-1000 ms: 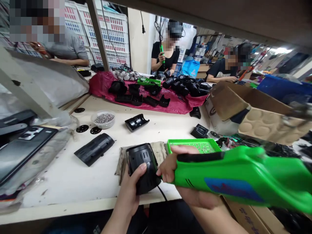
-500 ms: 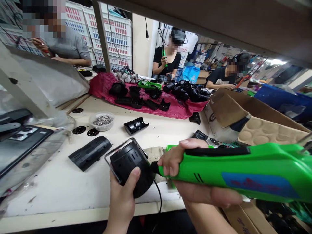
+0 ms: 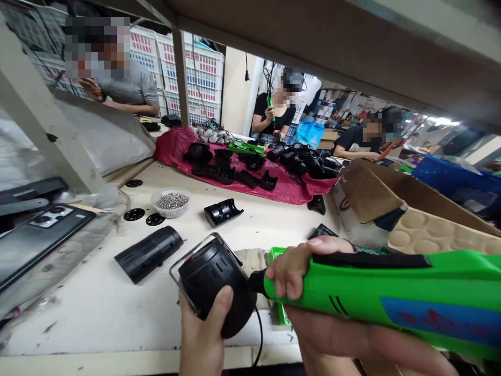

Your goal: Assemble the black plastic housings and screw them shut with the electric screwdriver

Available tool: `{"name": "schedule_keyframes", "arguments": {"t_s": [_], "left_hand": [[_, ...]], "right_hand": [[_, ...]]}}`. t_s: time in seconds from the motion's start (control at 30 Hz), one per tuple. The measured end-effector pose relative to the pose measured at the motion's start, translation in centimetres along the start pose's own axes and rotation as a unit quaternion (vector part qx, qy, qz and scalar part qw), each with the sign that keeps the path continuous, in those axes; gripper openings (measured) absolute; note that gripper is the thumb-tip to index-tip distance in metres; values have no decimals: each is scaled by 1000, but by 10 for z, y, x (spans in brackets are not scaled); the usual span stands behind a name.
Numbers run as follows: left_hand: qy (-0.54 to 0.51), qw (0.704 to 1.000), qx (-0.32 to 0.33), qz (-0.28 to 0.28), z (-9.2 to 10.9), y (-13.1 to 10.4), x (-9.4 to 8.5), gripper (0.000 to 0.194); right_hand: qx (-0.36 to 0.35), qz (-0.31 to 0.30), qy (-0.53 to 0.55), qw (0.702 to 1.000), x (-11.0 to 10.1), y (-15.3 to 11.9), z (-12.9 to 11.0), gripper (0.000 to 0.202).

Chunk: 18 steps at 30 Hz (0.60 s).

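At six o'clock on the counter, just above its near edge, a black housing sat tilted in the left hand, whose thumb pressed on its face; the other fingers were mostly hidden behind it. The right hand had its fingers wrapped around a green power screwdriver, whose black nose met the housing at its three o'clock side. Hand and tool blocked most of a green tray. Beside the housing at one o'clock lay a piece of cardboard.

Around the housing, one black shell lay at ten o'clock, a bowl of screws farther off at eleven, and a smaller shell at twelve. Beyond that, a pink sheet carried a heap of black parts. An opened cardboard box stood at two o'clock, and a shelf crossed overhead.
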<state>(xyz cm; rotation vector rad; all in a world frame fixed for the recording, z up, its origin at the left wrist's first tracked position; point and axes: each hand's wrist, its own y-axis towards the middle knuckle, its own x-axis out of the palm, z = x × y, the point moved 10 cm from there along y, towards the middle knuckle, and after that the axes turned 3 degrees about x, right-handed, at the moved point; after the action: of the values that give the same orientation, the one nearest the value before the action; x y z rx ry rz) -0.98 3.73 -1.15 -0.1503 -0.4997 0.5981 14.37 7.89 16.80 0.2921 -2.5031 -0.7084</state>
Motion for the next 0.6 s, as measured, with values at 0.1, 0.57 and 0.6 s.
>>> {"name": "schedule_keyframes", "arguments": {"t_s": [0.1, 0.57, 0.6], "left_hand": [[-24, 998, -56, -11, -10, 4, 2, 72], [70, 996, -55, -21, -25, 29, -11, 63], [61, 996, -62, -10, -21, 25, -9, 65]], "right_hand": [[41, -20, 15, 999, 6, 3, 13, 73], [-4, 105, 31, 994, -16, 4, 24, 79], [-15, 101, 30, 994, -16, 3, 19, 80]]}}
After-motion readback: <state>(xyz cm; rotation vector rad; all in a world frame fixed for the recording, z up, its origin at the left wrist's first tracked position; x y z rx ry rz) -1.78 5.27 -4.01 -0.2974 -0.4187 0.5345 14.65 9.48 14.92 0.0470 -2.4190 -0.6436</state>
